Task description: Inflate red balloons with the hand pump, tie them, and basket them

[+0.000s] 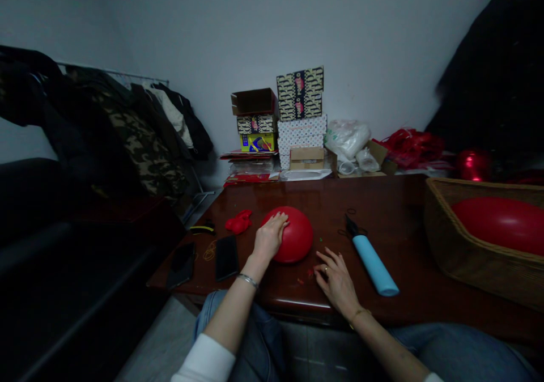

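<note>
A round red balloon rests on the dark wooden table. My left hand lies against its upper left side, fingers bent over the surface. To the right of the balloon, my right hand is spread low over the table, its fingertips by small red scraps. A light blue cylindrical pump with a black end lies right of that hand. Left of the balloon are a small limp red piece and a dark phone.
A wicker basket holding a large red balloon stands at the right. Another phone, rubber bands and a black-yellow item lie at the left. Stacked boxes and plastic bags are behind the table.
</note>
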`<state>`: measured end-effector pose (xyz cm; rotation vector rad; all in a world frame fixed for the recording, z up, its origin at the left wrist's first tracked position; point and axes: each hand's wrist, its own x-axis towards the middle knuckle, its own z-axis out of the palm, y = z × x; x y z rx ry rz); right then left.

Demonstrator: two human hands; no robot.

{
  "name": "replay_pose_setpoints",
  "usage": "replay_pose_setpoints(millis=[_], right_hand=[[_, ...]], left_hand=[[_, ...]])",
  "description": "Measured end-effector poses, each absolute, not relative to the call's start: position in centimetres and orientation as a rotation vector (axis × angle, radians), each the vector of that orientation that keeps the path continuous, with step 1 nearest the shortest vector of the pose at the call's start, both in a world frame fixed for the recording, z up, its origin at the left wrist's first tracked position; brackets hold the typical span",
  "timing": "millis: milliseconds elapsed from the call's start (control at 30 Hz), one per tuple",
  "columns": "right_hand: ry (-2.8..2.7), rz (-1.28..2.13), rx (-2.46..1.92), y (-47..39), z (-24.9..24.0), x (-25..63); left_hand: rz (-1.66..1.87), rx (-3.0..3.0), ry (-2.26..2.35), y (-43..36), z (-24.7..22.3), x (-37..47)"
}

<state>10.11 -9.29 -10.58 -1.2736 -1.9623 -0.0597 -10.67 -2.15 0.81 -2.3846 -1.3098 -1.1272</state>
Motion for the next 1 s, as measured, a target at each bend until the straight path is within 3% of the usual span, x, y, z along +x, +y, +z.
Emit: replay_pose_setpoints(millis=[433, 800, 1000], right_hand=[[-1.705, 0.232, -1.24, -8.7, -10.0, 11.0], [-1.637, 0.268, -1.045, -5.4, 0.0, 8.9], [-1.768, 0.22, -1.005, -4.5, 1.5, 7.6]], left_hand=[[-1.144, -2.396, -1.313, -2.1, 0.8, -10.5], [-1.084, -2.433, -1.211, -2.9, 1.1, -9.2], [-1.043, -2.426, -1.27, -3.2, 1.3, -9.5]])
